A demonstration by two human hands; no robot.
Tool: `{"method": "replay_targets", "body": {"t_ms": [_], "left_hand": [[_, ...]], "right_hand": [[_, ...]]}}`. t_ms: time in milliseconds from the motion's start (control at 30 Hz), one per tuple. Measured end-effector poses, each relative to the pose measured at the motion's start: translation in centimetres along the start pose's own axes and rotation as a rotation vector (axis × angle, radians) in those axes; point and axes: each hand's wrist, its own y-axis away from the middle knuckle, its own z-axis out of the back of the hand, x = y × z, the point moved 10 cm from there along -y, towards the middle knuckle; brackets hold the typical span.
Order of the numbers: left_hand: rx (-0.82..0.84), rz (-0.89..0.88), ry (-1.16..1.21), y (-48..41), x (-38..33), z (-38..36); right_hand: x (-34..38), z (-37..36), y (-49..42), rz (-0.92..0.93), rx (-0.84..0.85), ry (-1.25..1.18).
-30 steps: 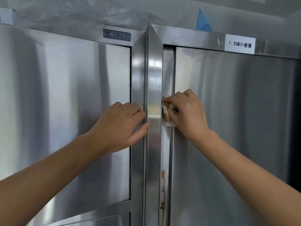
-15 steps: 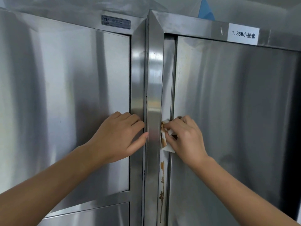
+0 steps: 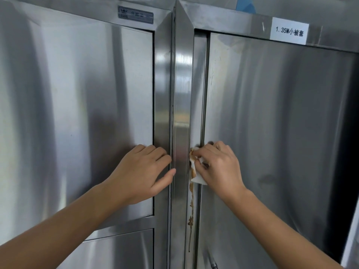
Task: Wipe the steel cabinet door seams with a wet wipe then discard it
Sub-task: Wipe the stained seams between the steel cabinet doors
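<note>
My right hand (image 3: 219, 167) presses a folded white wet wipe (image 3: 196, 174), stained brown along its left edge, against the vertical seam (image 3: 197, 94) at the left side of the right steel cabinet door (image 3: 275, 133). A brown streak of grime (image 3: 191, 214) runs down the seam just below the wipe. Flat on the left cabinet door (image 3: 77, 113) rests my left hand (image 3: 143, 171), fingers spread, with its thumb on the centre frame post (image 3: 181, 94). It holds nothing.
A white paper label (image 3: 289, 33) with printed text sits on the top frame of the right cabinet. A small metal nameplate (image 3: 135, 14) is on the left cabinet's top frame. A lower panel (image 3: 120, 251) starts below the left door.
My right hand has slid the wipe down the seam toward the brown streak. My left hand has shifted lower on the left door. The view has tilted downward.
</note>
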Motion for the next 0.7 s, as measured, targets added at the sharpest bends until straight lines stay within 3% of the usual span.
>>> {"method": "replay_targets", "body": {"t_ms": [267,433,700], "left_hand": [[-0.004,0.054,0.002,0.0,1.3,-0.1],[-0.033,0.066,-0.018,-1.0,2.3,1.0],[-0.093,0.028,-0.048,-4.4,3.8,3.8]], "right_hand": [[-1.0,0.1,-3.2,-0.144,-0.063,-0.052],[-0.4,-0.2,-1.1,-0.057,-0.028,0.001],[-1.7,3.2,-10.2,-0.109,-0.165,-0.025]]}}
